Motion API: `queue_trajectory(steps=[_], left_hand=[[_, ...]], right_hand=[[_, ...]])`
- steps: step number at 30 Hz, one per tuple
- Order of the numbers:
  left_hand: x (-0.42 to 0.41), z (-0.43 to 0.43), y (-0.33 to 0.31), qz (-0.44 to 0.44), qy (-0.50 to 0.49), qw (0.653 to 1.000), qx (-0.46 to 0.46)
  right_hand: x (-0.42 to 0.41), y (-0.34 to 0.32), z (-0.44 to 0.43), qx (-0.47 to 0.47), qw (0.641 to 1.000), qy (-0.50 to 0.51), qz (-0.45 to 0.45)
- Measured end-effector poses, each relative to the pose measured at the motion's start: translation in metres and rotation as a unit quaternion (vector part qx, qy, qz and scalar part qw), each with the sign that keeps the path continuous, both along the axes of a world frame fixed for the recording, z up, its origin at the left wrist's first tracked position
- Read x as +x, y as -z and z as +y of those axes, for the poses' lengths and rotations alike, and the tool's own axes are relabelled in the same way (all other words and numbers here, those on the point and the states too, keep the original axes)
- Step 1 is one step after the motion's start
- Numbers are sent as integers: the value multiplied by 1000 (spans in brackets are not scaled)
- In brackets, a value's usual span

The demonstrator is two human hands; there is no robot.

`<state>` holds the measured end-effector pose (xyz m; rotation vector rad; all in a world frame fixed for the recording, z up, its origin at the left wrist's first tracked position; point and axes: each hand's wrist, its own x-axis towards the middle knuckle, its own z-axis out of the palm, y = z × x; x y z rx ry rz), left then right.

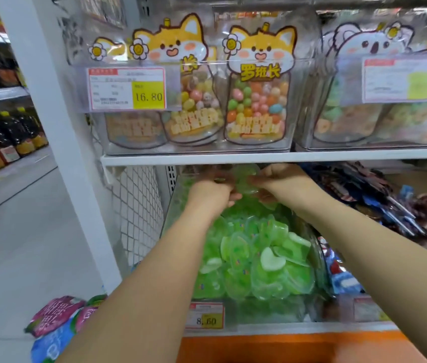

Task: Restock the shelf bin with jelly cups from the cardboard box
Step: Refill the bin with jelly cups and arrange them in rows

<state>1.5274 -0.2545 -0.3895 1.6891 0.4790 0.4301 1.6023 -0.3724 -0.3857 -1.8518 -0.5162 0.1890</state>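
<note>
Head view: left hand (211, 192) and right hand (284, 182), fingers curled, clutch green jelly cups (245, 179) over the shelf bin's (272, 314) far end.

You can read three entries here. Upper price tag (127, 88), on the front of the clear upper bin (154, 149): the yellow patch reads "16.80", and the smaller print is too blurred to read. Candy pouch (258, 100) inside that bin: yellow characters "罗班长" under the cartoon dog face, with the lower lettering not legible. Lower price tag (205, 315), on the front of the shelf bin (272, 314) holding the jelly cups (259, 252): "8.60". Right-hand tag (406, 79): print blurred, unreadable.
</note>
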Motion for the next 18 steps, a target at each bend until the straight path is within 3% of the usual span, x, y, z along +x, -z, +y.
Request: queue_trajectory(steps=[6,11,14,16,18], left_hand=[[6,3,11,55,54,993,95],[14,-5,15,17,16,985,170],[21,-3,15,43,27,983,175],[30,1,14,78,25,984,161],[39,2,12,122,43,976,177]], right_hand=[[8,10,-24,-87,984,-7,-154],[12,21,-24,-25,989,61,-130],[12,17,-26,-95,971,75,-204],[12,16,-34,-219,919,93,-315],[12,19,-42,-382,813,123,-422]])
